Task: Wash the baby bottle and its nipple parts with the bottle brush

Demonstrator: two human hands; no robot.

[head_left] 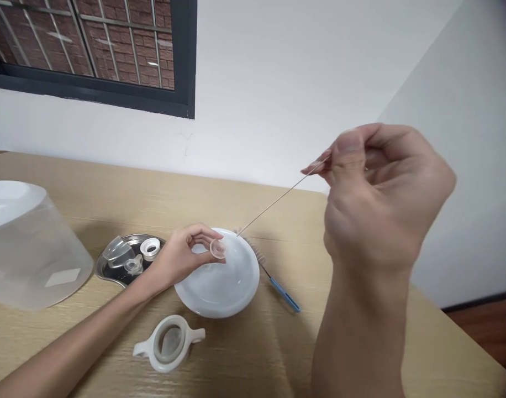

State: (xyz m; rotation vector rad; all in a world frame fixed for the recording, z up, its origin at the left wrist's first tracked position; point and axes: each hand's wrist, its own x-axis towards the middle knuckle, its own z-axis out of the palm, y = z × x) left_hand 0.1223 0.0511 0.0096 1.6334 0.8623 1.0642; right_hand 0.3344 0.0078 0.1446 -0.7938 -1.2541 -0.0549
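Over the white bowl [220, 310], my left hand [184, 251] pinches a small clear round silicone piece [218, 249] between thumb and fingertips, its round face toward me. Raised at the right, my right hand [379, 188] grips one end of a thin straight wire [278, 199]. The wire slants down to the left, and its lower end is near the bowl's far rim, apart from the silicone piece. Whether that end bears bristles is too small to tell. Some liquid seems to be in the bowl.
A bottle brush [284, 294] with a blue handle lies right of the bowl. In front stands a white two-handled ring [169, 344]. At left are a metal tray [131, 239] with several clear and white parts, and a large translucent container [33, 249]. A wall and window [91, 50] rise behind.
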